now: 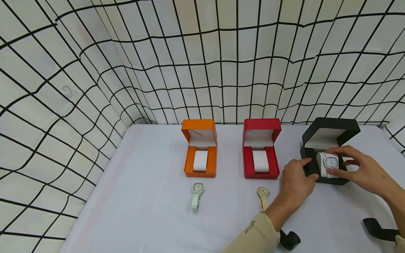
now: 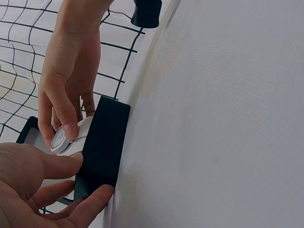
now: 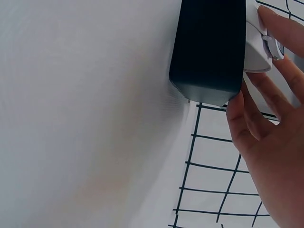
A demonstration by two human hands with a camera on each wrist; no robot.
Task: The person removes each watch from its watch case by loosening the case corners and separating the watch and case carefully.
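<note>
At the right of the head view stands an open black watch box [image 1: 331,126], its lid raised. A white watch [image 1: 331,162] with a squarish dial is wrapped round a white cushion [image 1: 321,162] in the box. My right hand [image 1: 364,169] pinches the watch between thumb and fingers at its right side. My left hand [image 1: 295,181] holds the box's left side. In the left wrist view, its thumb lies by the cushion and its fingers lie along the dark box wall [image 2: 104,147]. The right wrist view shows the right-hand fingers [image 3: 273,95] around the watch and box edge.
An orange box [image 1: 200,174] and a red box [image 1: 261,175] stand open to the left, each with a white cushion. A pale green watch [image 1: 198,188] and a beige watch [image 1: 263,192] lie in front of them. Black wire mesh [image 1: 221,66] borders the white-covered table [image 1: 142,196].
</note>
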